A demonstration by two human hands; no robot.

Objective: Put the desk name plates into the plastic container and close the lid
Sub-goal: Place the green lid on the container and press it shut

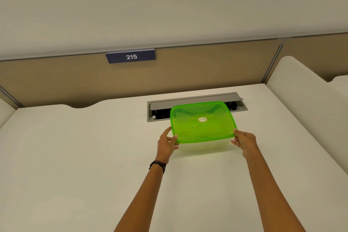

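On the white desk [75,156], head view: we hold the clear rectangular plastic container [205,146] with its translucent green lid [202,121] seated on top. Left hand [166,143] grips the lid's 9 o'clock corner, right hand [244,143] the 3 o'clock corner. At 12 o'clock, touching range, a grey cable hatch [195,100]; above it, navy plate "215" [130,56].

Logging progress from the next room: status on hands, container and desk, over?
Left hand and right hand grip the container at its near corners. Green lid on. Name plate 215 hangs on the partition. Nothing blocking.
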